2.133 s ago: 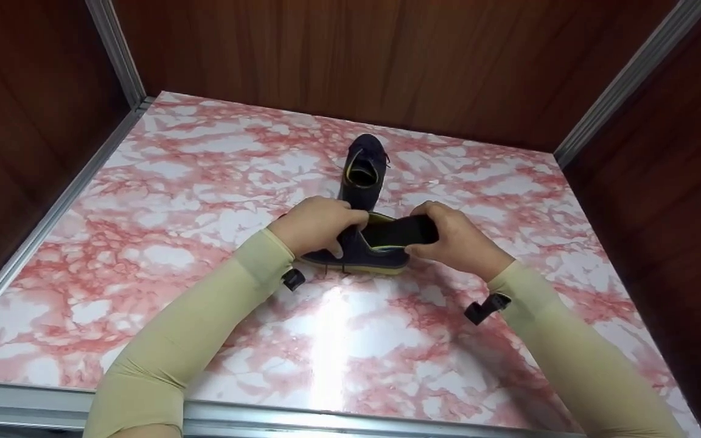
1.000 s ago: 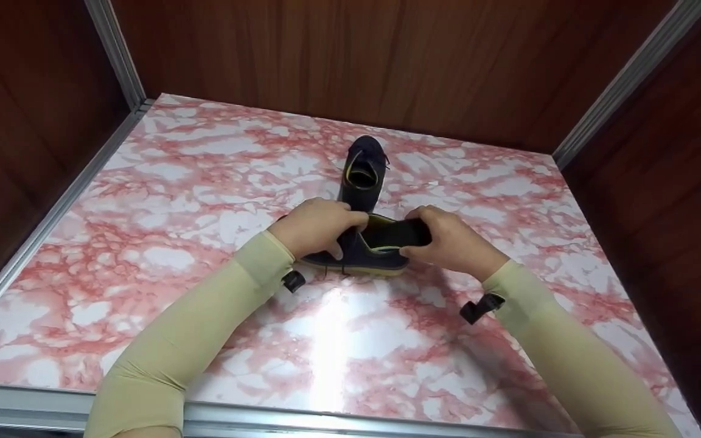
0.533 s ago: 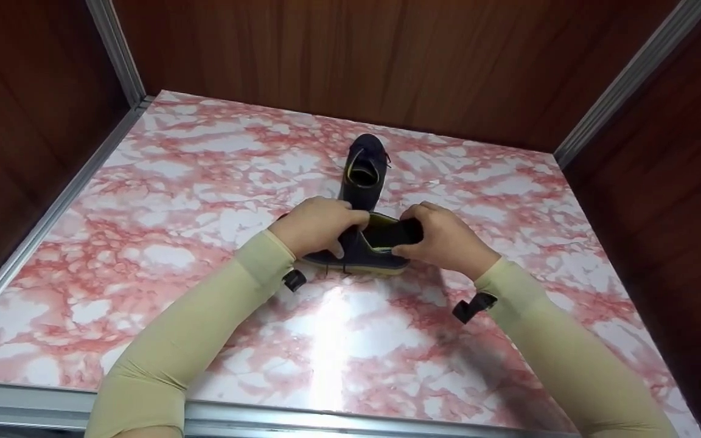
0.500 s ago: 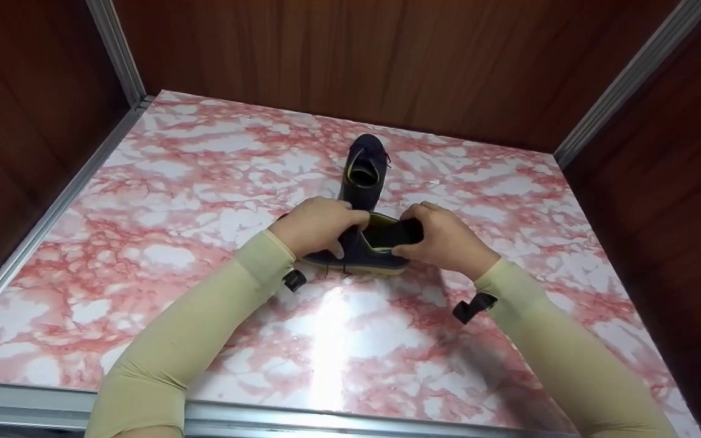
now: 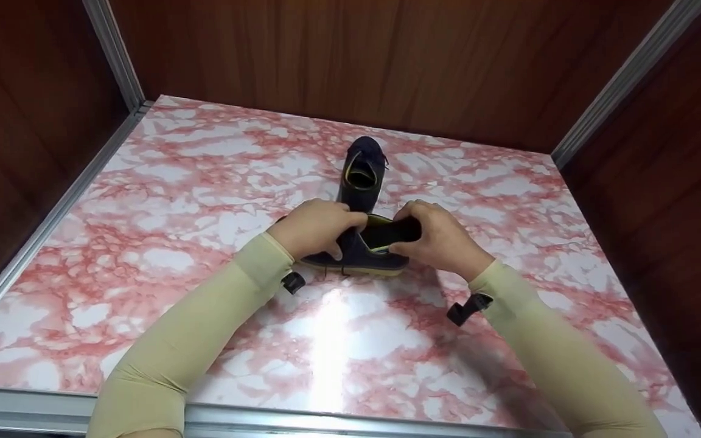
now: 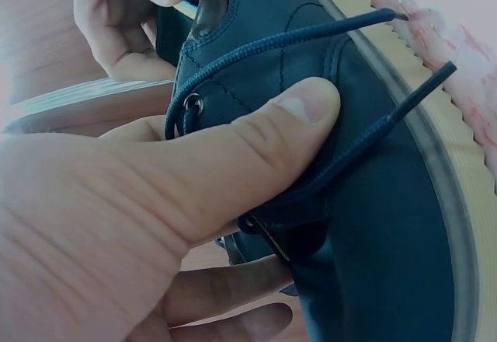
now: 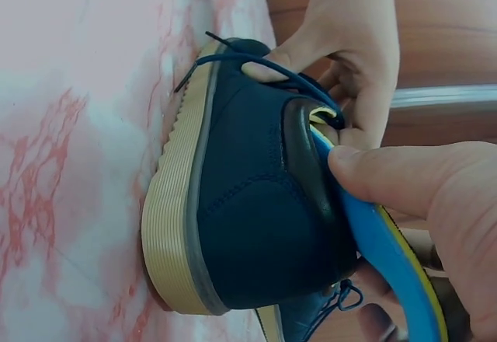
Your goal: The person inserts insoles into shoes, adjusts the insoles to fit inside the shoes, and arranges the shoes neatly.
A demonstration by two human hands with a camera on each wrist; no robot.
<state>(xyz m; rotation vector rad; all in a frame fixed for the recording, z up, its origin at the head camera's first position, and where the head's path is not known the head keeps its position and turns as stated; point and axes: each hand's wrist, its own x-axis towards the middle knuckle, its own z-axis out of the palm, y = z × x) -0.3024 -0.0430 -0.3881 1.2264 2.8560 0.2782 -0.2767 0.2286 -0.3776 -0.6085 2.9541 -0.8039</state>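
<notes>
A navy lace-up shoe (image 5: 381, 263) with a cream sole stands sideways on the table, toe to the left. My left hand (image 5: 319, 228) grips it over the laced part; in the left wrist view the thumb presses the near side between two loose lace ends (image 6: 264, 43), with other fingers across the opening. My right hand (image 5: 445, 236) pinches an insole (image 5: 405, 231), black on top and blue underneath (image 7: 388, 256), by its heel end. The insole slants down into the shoe's opening, its heel end still above the collar. Its front part is hidden inside the shoe.
A matching shoe (image 5: 359, 198) stands just behind, toe pointing away, its heel close to the held shoe. The red-and-white marbled table (image 5: 204, 182) has brown wood panels (image 5: 350, 61) on three sides and a metal rail (image 5: 350, 415) along the front.
My right hand has moved left with the insole, so less of the insole sticks out past the heel. The left hand and both shoes have stayed in place.
</notes>
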